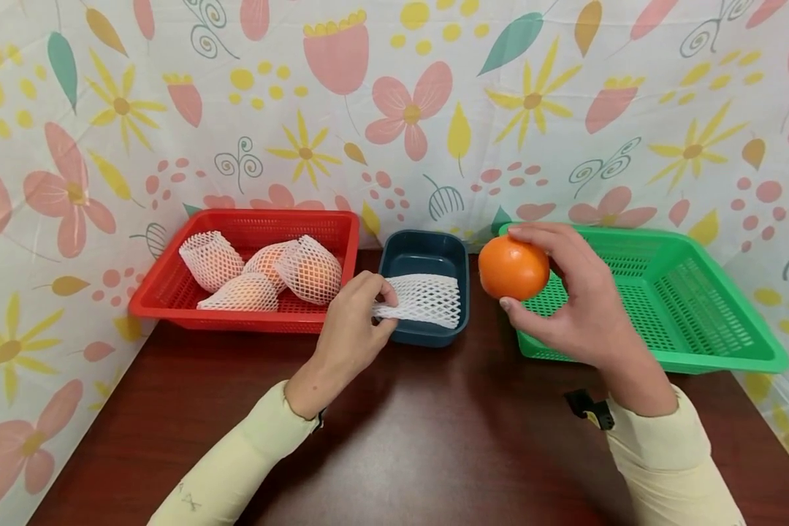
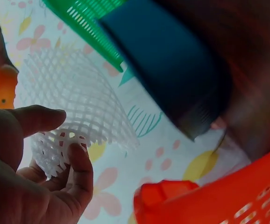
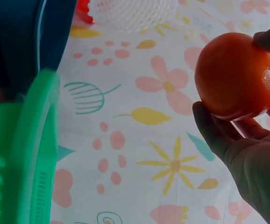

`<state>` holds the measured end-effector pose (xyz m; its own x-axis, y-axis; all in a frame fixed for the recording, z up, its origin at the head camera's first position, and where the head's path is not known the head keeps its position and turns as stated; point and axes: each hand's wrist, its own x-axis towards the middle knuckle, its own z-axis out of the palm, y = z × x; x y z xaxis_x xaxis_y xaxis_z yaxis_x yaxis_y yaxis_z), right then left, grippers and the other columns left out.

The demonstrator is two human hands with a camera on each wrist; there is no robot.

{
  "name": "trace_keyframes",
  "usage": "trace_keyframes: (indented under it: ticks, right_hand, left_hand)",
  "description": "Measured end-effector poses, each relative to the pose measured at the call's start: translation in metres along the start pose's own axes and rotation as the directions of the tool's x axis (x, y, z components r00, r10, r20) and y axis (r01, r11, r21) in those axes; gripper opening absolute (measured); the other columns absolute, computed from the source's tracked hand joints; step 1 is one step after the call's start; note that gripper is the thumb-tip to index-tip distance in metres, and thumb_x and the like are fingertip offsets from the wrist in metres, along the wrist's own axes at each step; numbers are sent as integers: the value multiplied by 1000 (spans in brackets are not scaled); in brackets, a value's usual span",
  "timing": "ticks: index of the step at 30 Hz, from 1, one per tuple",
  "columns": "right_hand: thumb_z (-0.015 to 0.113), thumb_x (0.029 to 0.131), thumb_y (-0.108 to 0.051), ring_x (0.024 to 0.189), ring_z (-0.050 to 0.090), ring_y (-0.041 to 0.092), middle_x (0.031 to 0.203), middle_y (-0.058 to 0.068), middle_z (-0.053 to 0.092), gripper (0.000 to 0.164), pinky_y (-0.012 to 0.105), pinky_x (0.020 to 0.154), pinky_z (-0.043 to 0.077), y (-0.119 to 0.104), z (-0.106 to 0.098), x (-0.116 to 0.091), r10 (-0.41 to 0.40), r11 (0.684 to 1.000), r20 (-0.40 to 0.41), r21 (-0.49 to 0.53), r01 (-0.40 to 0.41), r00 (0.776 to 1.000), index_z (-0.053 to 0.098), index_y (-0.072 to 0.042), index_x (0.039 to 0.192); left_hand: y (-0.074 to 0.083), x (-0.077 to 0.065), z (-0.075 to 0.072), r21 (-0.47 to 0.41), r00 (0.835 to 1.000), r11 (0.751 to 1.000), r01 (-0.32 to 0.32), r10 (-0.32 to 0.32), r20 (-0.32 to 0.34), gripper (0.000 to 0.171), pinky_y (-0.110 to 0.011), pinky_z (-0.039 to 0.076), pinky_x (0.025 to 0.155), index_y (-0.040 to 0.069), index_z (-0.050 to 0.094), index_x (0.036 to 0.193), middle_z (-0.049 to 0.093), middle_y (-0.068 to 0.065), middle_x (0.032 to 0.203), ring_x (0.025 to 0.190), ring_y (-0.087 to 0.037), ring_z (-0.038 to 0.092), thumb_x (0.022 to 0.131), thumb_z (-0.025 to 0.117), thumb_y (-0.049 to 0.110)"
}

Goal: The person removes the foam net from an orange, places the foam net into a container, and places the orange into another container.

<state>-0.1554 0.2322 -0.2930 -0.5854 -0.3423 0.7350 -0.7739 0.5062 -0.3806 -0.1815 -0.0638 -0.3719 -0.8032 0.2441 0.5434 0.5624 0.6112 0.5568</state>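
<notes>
My left hand [image 1: 355, 332] pinches one end of a white foam net sleeve [image 1: 430, 299], which stretches out to the right over the dark blue bin [image 1: 424, 337]. In the left wrist view the foam net sleeve [image 2: 76, 93] spreads away from the thumb and fingers. My right hand [image 1: 581, 299] grips an orange [image 1: 514, 267] between thumb and fingers, in front of the green basket's left end. The right wrist view shows the orange [image 3: 235, 77] bare, fingers around its side and underneath.
At the left, a red basket [image 1: 230, 321] holds several fruits in foam nets [image 1: 312, 270]. A green basket [image 1: 717, 361] stands at the right, the blue bin between them. Behind all three hangs a floral cloth [image 1: 408, 190]. The dark wooden table [image 1: 434, 438] lies under everything.
</notes>
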Motion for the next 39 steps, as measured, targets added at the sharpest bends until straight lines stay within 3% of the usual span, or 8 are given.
trace_keyframes:
  ticks: [5, 12, 23, 31, 35, 39]
  right_hand:
    - [89, 68, 6, 120, 58, 16, 137, 20, 62, 76, 10, 96, 48, 5, -6, 5, 21, 999, 28, -40, -19, 999, 62, 4, 139]
    - [92, 65, 8, 123, 55, 15, 138, 15, 64, 82, 9, 92, 48, 31, -15, 10, 12, 996, 58, -83, -8, 998, 61, 1, 140]
    - [92, 75, 3, 115, 53, 5, 140, 5, 62, 75, 9, 83, 48, 60, -23, 15, 161, 982, 104, -121, -148, 981, 62, -8, 142]
    - [87, 83, -5, 114, 53, 20, 139, 11, 60, 67, 9, 83, 43, 82, -24, 22, 262, 955, 156, -184, -233, 952, 59, -5, 144]
    - [86, 85, -7, 115, 54, 29, 138, 13, 60, 63, 11, 82, 43, 93, -25, 24, 295, 946, 196, -199, -256, 935, 60, -6, 142]
    - [86, 86, -9, 111, 56, 28, 135, 12, 62, 59, 14, 79, 45, 106, -23, 26, 317, 938, 233, -221, -267, 919, 62, -6, 140]
  left_hand:
    - [-4, -1, 11, -24, 999, 1000, 16, -15, 30, 30, -30, 58, 81, 16, 62, 97, 63, 2, 102, 96, -14, 61, 84, 84, 0]
    - [-12, -1, 22, -21, 999, 1000, 8, -8, 38, 29, -30, 58, 83, 15, 63, 96, 64, 1, 101, 97, -14, 61, 83, 84, -1]
    - [-18, -5, 32, 18, 997, 1000, 12, -14, 76, 28, -30, 55, 83, 15, 63, 93, 63, 2, 99, 95, -15, 58, 81, 84, 2]
    - [-19, -7, 34, 76, 993, 995, 71, -78, 85, 27, -32, 54, 83, 16, 64, 94, 63, 1, 98, 95, -16, 57, 81, 86, 9]
    - [-20, -9, 35, 100, 989, 992, 71, -83, 120, 29, -31, 51, 80, 16, 64, 97, 63, 2, 98, 92, -16, 55, 82, 88, 16]
    - [-20, -9, 36, 124, 988, 991, 51, -68, 136, 31, -31, 50, 80, 17, 64, 101, 63, 1, 100, 92, -15, 54, 83, 90, 21]
